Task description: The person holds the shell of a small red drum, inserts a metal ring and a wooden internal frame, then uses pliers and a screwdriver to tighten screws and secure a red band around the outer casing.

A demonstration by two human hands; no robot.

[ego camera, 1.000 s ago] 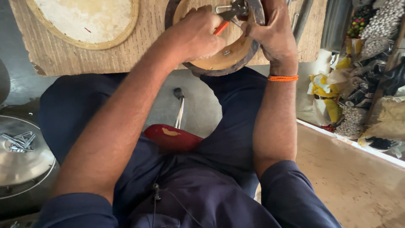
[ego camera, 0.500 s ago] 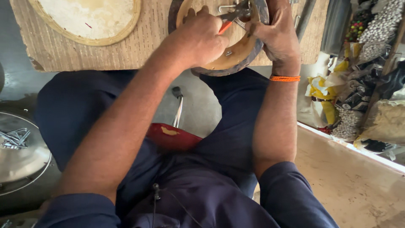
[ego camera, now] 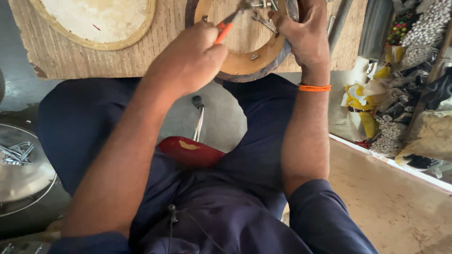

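Two hands on round wooden ring (ego camera: 245, 63): left hand (ego camera: 190, 59) pinching orange-handled pliers (ego camera: 228, 26); right hand (ego camera: 303, 35) clasping rim.

The pliers (ego camera: 225, 29) have orange handles. The ring (ego camera: 245, 63) is tan wood with a dark grey rim. The board (ego camera: 66, 56) is pale brown and streaked. The wristband (ego camera: 314, 87) is orange. The stool seat (ego camera: 190, 150) is red. The clothing (ego camera: 245, 207) is dark navy.

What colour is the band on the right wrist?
Orange; the wrist band shows clearly in the head view.
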